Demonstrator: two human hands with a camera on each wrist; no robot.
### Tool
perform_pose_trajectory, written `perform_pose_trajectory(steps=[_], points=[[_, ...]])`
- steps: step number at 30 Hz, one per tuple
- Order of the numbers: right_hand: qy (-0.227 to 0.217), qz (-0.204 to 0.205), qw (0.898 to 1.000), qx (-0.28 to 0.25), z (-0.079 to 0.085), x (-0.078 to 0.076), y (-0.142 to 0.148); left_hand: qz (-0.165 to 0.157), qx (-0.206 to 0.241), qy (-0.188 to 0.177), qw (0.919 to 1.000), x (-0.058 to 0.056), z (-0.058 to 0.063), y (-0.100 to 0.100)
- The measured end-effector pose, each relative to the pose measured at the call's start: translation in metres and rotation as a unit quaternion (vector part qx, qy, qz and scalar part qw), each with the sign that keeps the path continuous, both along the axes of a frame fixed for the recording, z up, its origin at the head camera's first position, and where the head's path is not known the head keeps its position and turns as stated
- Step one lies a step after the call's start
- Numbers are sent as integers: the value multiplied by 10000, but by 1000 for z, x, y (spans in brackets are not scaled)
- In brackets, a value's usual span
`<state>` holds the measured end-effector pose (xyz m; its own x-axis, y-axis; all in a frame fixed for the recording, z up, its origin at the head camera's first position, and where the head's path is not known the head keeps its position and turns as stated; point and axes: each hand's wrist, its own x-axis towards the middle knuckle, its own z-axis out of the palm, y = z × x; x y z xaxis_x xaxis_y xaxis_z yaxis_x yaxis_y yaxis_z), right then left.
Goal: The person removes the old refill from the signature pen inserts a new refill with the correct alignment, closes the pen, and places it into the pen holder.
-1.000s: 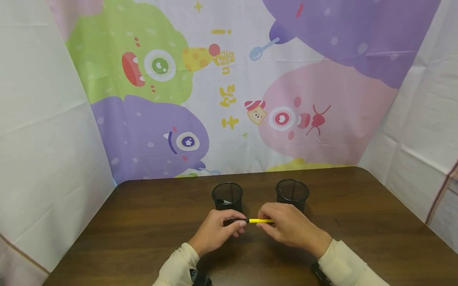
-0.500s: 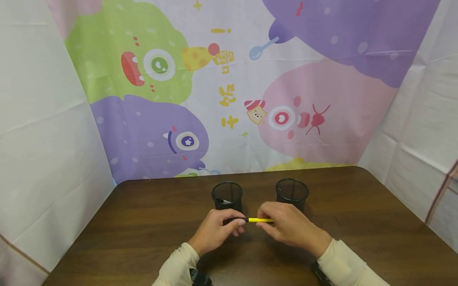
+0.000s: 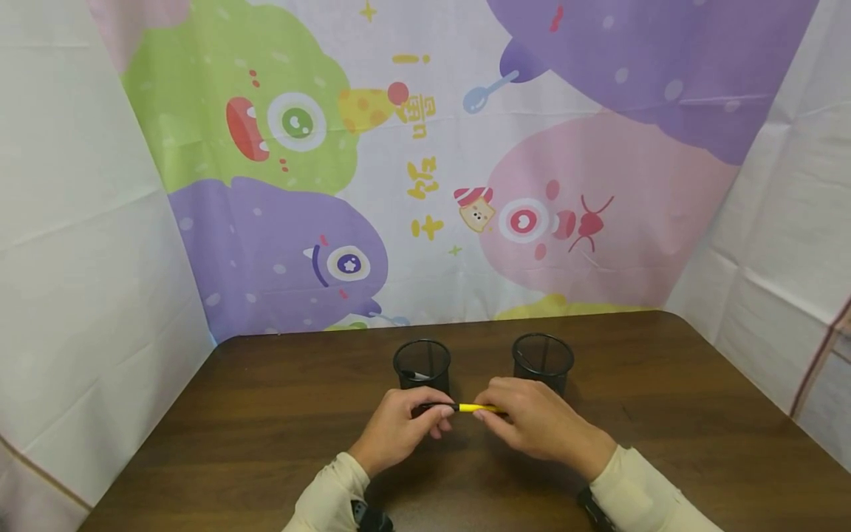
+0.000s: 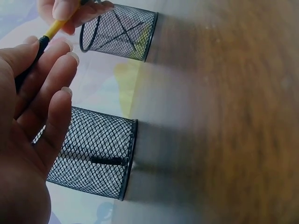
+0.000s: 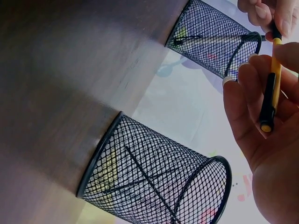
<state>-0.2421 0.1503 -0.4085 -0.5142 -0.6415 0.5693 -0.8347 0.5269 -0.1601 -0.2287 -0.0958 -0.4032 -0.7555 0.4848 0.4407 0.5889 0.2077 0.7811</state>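
Note:
Between both hands, level and above the table, is a yellow and black pen (image 3: 470, 408). My left hand (image 3: 407, 423) pinches its black end between thumb and fingers. The yellow barrel is gripped by my right hand (image 3: 535, 423), thumb against fingers. In the right wrist view, the pen (image 5: 276, 70) shows a black clip and a yellow-tipped end over the palm. Just behind the left hand stands a black mesh pen cup (image 3: 432, 378) with a dark and white marker (image 3: 417, 375) in it. A second mesh cup (image 3: 558, 369), behind the right hand, holds thin dark sticks (image 5: 149, 179) that cross.
The brown wooden table (image 3: 266, 414) has rounded back corners. A cartoon-printed cloth (image 3: 425, 281) hangs right behind it, and white cloth panels (image 3: 86, 222) flank both sides. A dark wrist device (image 3: 372, 516) sits at the left sleeve.
Both hands have shifted very slightly left together with the pen, their pinch kept. The two mesh cups have stayed where they were.

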Motion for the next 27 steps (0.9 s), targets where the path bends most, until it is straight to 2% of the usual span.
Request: perform_pose_trajectory(steps=[15, 22, 25, 27], points=[[113, 85, 9999, -97, -1, -1, 0, -9, -59, -152, 9999, 0, 1, 0], [117, 76, 9998, -109, -1, -1, 1, -95, -88, -447, 9989, 1, 2, -2], [146, 60, 9998, -96, -1, -1, 1, -133, -80, -425, 9990, -1, -1, -3], [137, 66, 9998, -93, -1, -1, 1, -145, -65, -389, 9991, -5, -8, -3]])
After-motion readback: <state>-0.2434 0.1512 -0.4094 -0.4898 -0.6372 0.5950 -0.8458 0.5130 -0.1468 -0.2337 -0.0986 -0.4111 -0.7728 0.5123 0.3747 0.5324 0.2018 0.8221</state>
